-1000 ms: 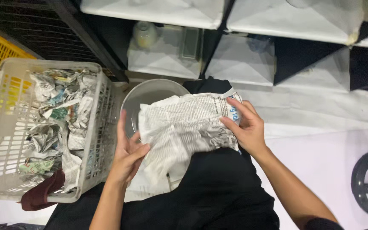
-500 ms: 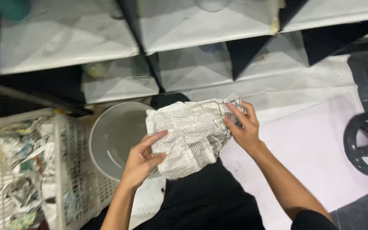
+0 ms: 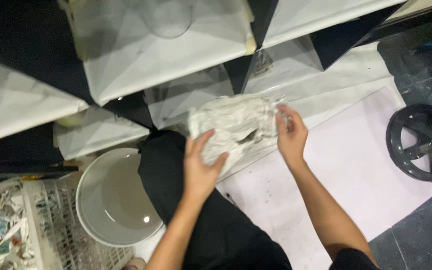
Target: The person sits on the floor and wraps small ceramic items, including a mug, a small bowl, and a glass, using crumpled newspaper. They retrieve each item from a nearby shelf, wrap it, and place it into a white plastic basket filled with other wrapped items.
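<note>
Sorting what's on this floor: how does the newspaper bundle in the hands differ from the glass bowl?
The newspaper bundle is crumpled, opaque and held up by both hands; the glass bowl is smooth, clear and rests beside the white basket. The bowl looks wider.

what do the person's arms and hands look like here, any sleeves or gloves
Both arms are bare from the wrists up past the elbows, with no sleeves in view. The left hand and the right hand wear no gloves, and no rings, watch or bracelets show. The fingers are slim. Dark, black clothing covers the lap beneath the arms.
</note>
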